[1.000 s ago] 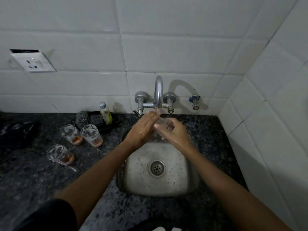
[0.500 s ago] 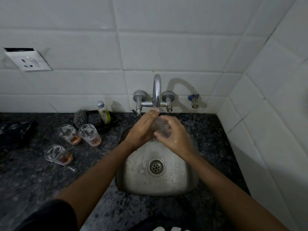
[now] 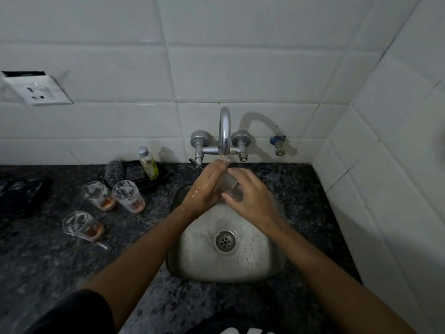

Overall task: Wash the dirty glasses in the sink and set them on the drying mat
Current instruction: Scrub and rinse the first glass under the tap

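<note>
I am holding one glass under the tap, over the back part of the sink. My right hand is curling round the glass, with my thumb and fingers wrapped on its side. The glass is lying tilted between my two hands, with its long way running up toward the tap and down toward me. I cannot tell for sure which end is the open one. My left hand is pressing on the glass from the left side, with its fingers straight and close together, pointing up at the spout. Both hands are touching the glass, but the right one is the one gripping it.

The glass is clear and smooth and looks wet and slippery. The sink is shiny grey metal with drops on it and a round drain. The counter is dark speckled stone.

Three dirty glasses are standing on the counter to my left, well apart from my hands. They have brown stuff at the bottom. I think these are coming next, and my left hand is nearer to them. I cannot clearly see a drying mat.
</note>
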